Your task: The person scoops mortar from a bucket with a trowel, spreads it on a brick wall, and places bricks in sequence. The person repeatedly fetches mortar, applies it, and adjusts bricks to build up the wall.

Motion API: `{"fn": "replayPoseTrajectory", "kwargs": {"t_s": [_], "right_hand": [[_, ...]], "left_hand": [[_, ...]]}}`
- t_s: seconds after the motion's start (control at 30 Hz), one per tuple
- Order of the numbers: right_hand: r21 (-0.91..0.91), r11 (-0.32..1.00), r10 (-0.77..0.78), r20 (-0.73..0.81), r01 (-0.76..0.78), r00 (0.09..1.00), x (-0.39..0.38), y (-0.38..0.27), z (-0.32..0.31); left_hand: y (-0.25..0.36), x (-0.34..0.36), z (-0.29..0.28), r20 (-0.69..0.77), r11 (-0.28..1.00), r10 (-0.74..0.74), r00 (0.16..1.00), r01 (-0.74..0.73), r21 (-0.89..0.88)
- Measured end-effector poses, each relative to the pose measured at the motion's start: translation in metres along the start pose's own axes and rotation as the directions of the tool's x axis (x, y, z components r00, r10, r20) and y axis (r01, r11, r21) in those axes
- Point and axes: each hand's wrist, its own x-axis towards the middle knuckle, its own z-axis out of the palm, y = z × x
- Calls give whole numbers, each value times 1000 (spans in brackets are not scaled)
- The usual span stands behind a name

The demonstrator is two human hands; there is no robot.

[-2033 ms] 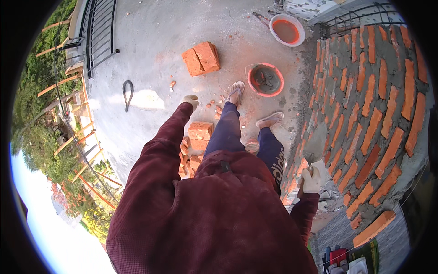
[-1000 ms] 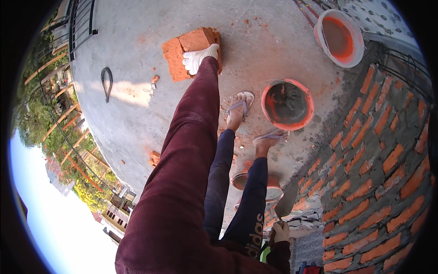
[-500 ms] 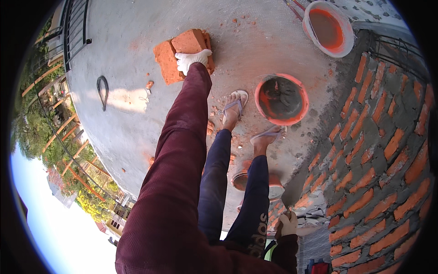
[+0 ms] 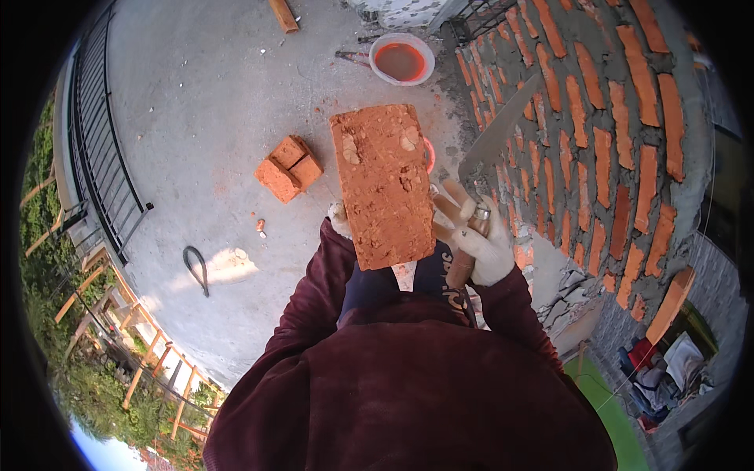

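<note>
A reddish-orange brick (image 4: pixel 385 184) is raised in front of my body, its broad face pitted with small hollows. My left hand (image 4: pixel 339 219), in a white glove, grips it by the left side; most of that hand is hidden behind the brick. In my white-gloved right hand (image 4: pixel 491 243) is a trowel, its handle (image 4: pixel 461 263) against the palm and its grey blade (image 4: pixel 500 129) pointing up and right. The fingers of this hand extend to the brick's right edge. More bricks (image 4: pixel 287 168) sit together on the concrete floor, ahead and to the left.
Brickwork with grey mortar (image 4: pixel 597 149) rises along the right. A pale bucket (image 4: pixel 429 63) of murky liquid stands ahead; an orange bucket rim (image 4: pixel 429 155) shows behind the held brick. Leftward are a black railing (image 4: pixel 98 149) and a dark cable loop (image 4: pixel 198 271). A wood piece (image 4: pixel 283 14) lies far ahead.
My left hand has lifted a brick off the group on the floor and brought it up before me. My right hand has risen with the trowel to the brick's side.
</note>
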Motion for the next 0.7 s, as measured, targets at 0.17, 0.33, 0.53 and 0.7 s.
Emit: {"fn": "replayPoseTrajectory", "kwargs": {"t_s": [0.17, 0.33, 0.53, 0.7], "right_hand": [[-13, 960, -277, 122, 280, 953, -47, -68, 18], [-91, 807, -590, -156, 583, 792, -78, -116, -11], [-478, 616, -788, -369, 626, 493, -97, -127, -30], [-762, 393, -920, -329, 515, 214, -90, -151, -19]], "left_hand": [[28, 88, 170, 181, 841, -348, 920, 221, 495], [-30, 147, 349, 191, 404, -411, 891, -10, 915], [-98, 171, 406, 250, 127, -534, 808, -215, 968], [-154, 195, 444, 155, 61, -411, 898, -142, 988]]}}
